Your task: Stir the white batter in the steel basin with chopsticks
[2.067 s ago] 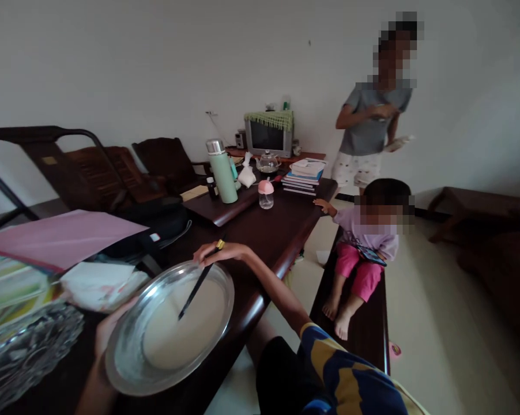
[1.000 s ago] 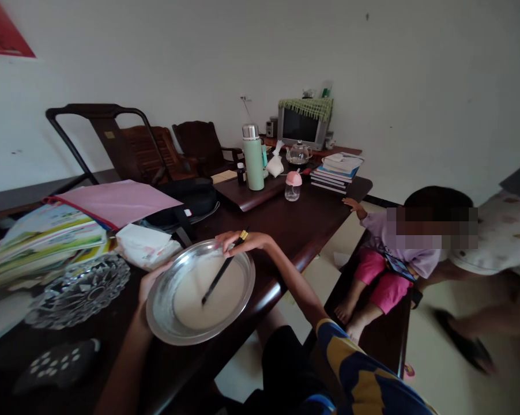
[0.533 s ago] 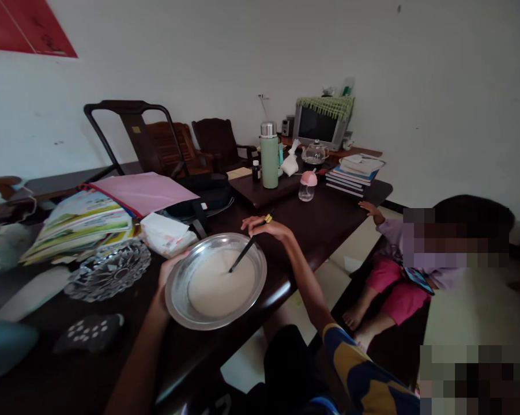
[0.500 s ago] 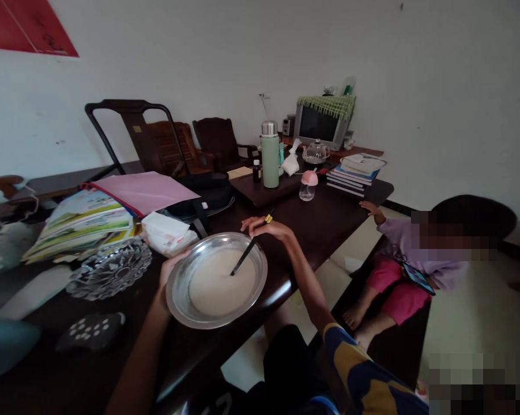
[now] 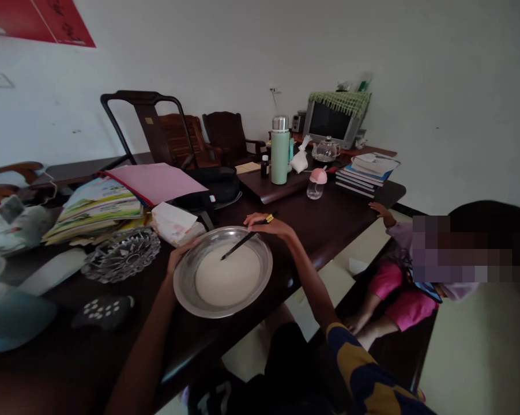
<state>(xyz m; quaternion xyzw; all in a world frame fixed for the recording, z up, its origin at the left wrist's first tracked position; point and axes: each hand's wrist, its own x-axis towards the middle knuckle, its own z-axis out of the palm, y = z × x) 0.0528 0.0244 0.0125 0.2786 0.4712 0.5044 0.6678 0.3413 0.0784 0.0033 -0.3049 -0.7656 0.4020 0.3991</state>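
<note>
Right hand (image 5: 272, 226) above the bowl's far right rim, fingers closed around a dark utensil (image 5: 238, 245) with gold bands near its upper end; the utensil slants down to the left into the metal bowl (image 5: 185, 278). Its lower end meets the far part of the pale liquid (image 5: 229, 276) in view, though whether it dips below the surface is hard to tell. Left hand (image 5: 179, 259) grips the bowl at its left side, by the rim. The bowl sits at the near edge of the dark worktop (image 5: 320, 222).

Just behind the left hand lies a tissue pack (image 5: 173, 223), with a cut-glass dish (image 5: 121, 255) to its left. A dark object with white dots (image 5: 103, 311) lies nearer, left of the left forearm. Booklets (image 5: 98, 204) and a pink folder (image 5: 158, 180) are piled farther back.

Beyond the right hand, a green flask (image 5: 279, 154) stands upright on a raised part of the worktop, and a pink-topped cup (image 5: 315, 185) stands near it. A stack of books (image 5: 364, 174) lies farther right. Another person's hand (image 5: 379, 211) touches the worktop's right edge.
</note>
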